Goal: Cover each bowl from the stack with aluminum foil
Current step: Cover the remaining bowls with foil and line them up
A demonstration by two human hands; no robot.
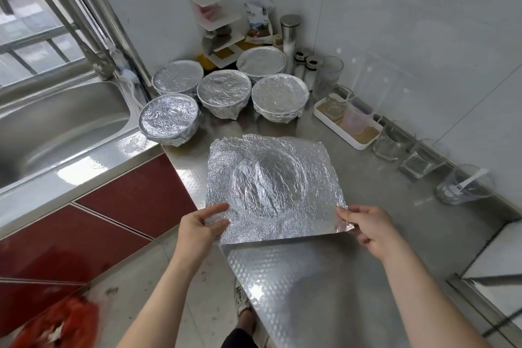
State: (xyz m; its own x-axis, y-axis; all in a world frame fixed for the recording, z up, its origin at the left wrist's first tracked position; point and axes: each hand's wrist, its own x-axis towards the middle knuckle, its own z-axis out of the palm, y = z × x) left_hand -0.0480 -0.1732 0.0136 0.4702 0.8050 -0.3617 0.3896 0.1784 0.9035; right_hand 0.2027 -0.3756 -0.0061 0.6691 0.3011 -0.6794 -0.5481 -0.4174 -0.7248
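The left hand pinches the near left corner of the foil sheet between thumb and fingers. The right hand pinches the near right corner the same way. Both corners are lifted a little off the steel counter, while the far edge of the sheet lies lower.

In the middle of the sheet there is a round hollow, where the foil appears to sag into a bowl. The bowl itself is hidden under the sheet, so I cannot confirm it.

The step in hand looks like centring and laying the sheet. To do it well:
- Keep the round hollow in the middle, so an even margin hangs on all four sides.
- Lower the two near corners together with light tension. Foil this creased tears easily if it is pulled hard.
- Then let go and fold the margin down around the rim, pressing it snug under the lip all the way round.

Beyond the far edge of the sheet stand five covered bowls, close together, their foil already tucked. They show the finish to match. Left of the sheet and well apart is the sink. To its far right a white tray sits against the wall.
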